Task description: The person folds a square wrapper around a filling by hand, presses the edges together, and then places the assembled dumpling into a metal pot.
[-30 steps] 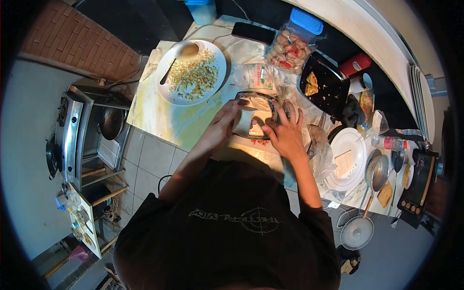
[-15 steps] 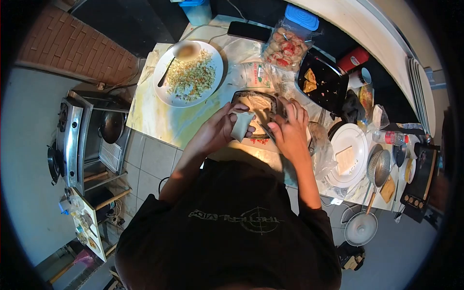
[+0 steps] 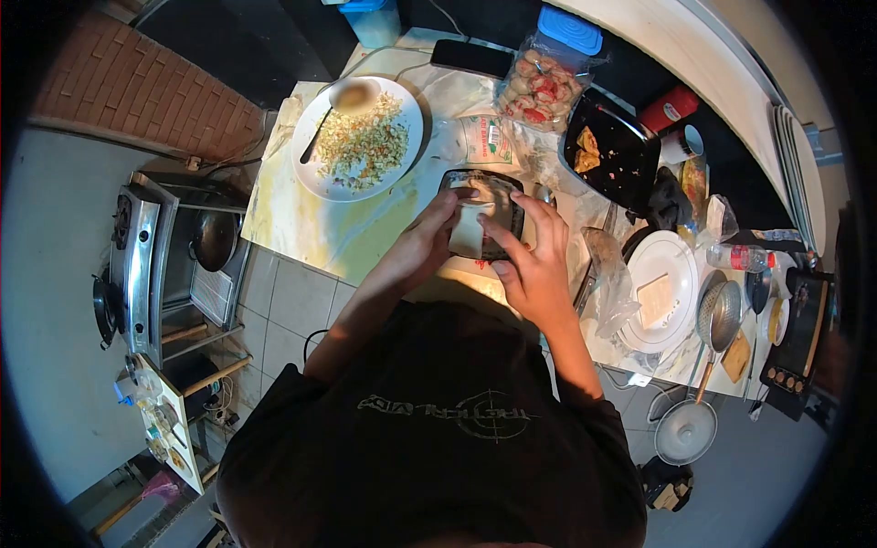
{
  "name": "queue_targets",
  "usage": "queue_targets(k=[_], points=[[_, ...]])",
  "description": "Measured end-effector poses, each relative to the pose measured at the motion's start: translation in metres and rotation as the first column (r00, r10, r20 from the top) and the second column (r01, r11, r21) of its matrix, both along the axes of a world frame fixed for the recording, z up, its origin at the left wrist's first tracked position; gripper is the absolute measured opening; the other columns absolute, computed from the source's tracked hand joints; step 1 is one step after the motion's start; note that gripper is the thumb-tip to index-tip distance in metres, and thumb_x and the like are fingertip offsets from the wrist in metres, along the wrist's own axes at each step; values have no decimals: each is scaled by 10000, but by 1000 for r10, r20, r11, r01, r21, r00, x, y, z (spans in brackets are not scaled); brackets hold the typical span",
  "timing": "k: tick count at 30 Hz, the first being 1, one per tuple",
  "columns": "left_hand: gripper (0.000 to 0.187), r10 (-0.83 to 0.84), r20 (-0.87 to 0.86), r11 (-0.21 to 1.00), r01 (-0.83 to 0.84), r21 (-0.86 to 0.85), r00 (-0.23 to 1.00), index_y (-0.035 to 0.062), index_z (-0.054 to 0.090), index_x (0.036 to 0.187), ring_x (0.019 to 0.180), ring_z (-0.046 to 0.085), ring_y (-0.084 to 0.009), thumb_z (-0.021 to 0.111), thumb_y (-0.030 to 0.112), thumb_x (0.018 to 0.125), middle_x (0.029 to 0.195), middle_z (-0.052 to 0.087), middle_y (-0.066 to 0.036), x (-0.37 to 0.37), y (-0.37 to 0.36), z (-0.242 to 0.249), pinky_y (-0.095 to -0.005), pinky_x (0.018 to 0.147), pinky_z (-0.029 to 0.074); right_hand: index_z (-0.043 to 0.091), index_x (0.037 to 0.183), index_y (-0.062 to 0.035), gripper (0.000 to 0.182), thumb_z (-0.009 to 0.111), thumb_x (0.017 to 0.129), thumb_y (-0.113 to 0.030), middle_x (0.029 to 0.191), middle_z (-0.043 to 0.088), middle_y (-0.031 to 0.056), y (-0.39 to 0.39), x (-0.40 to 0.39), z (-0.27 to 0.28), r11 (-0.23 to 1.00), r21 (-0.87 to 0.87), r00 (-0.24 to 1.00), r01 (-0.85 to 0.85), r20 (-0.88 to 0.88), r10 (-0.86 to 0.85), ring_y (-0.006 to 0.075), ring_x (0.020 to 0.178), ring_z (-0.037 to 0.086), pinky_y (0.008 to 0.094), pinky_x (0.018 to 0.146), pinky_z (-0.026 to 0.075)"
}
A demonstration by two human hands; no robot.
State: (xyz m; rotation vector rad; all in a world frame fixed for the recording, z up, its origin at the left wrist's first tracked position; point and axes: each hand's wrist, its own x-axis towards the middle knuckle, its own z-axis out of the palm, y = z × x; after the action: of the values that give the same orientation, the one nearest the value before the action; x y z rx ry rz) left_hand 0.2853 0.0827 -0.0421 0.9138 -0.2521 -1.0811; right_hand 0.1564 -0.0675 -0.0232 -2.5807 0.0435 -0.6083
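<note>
A pale, flat wrapper-like piece is held over a dark-rimmed square container at the table's front edge. My left hand grips the wrapper's left side, its fingertips on the upper part. From the right, my right hand touches the wrapper with an extended finger, its other fingers apart over the container's right rim. The container's contents are mostly covered by the wrapper and hands. A white plate of chopped vegetables with a spoon lies to the upper left.
Behind are a phone, a labelled plastic bag and a bag of round reddish items. To the right stand a black tray, a white plate, a bottle and a strainer.
The wrapper has moved right and now lies flatter over the container. My right hand has shifted slightly left and down, its finger now on the wrapper. The utensil it held has left its fingers.
</note>
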Motion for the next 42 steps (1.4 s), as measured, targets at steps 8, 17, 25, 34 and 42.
queue_targets(k=[8, 17, 25, 34, 42], points=[[466, -74, 50, 997, 74, 5, 996, 85, 442, 1357, 1268, 433, -218, 306, 424, 1068, 1370, 453, -92, -2, 0, -5, -412, 984, 451, 662, 1234, -212, 466, 675, 817, -420, 1452, 435, 102, 3, 10, -1, 992, -122, 999, -3, -48, -2, 369, 1269, 401, 544, 1031, 303], [433, -22, -15, 1000, 22, -4, 1000, 68, 468, 1314, 1165, 514, -215, 312, 395, 1076, 1270, 512, -87, -6, 1, 0, -397, 946, 466, 679, 1183, -183, 458, 667, 820, -461, 1460, 437, 95, 3, 7, -2, 976, -217, 998, 14, -61, -28, 359, 1269, 406, 562, 1020, 304], [445, -52, 16, 999, 52, -1, 999, 83, 488, 1308, 1295, 426, -216, 298, 411, 1075, 1356, 465, -72, -4, 1, -8, -446, 926, 508, 680, 1175, -166, 454, 650, 834, -465, 1439, 452, 98, 5, 6, -1, 979, -201, 998, 17, -49, -28, 356, 1265, 410, 550, 1004, 313], [441, -35, -54, 999, 34, -27, 998, 63, 492, 1303, 1166, 510, -212, 324, 400, 1073, 1290, 520, -100, -5, 5, -8, -400, 912, 476, 657, 1215, -159, 479, 651, 833, -448, 1417, 463, 105, 1, 2, -3, 981, -189, 998, 34, -45, -43, 367, 1255, 419, 541, 1001, 319], [426, -29, 24, 999, 29, -15, 999, 80, 488, 1303, 1210, 486, -202, 262, 370, 1088, 1283, 511, -84, -9, 0, -2, -406, 966, 447, 668, 1166, -154, 431, 668, 830, -423, 1426, 456, 105, 7, 1, -1, 989, -150, 999, 3, -51, -11, 372, 1266, 407, 538, 997, 322]])
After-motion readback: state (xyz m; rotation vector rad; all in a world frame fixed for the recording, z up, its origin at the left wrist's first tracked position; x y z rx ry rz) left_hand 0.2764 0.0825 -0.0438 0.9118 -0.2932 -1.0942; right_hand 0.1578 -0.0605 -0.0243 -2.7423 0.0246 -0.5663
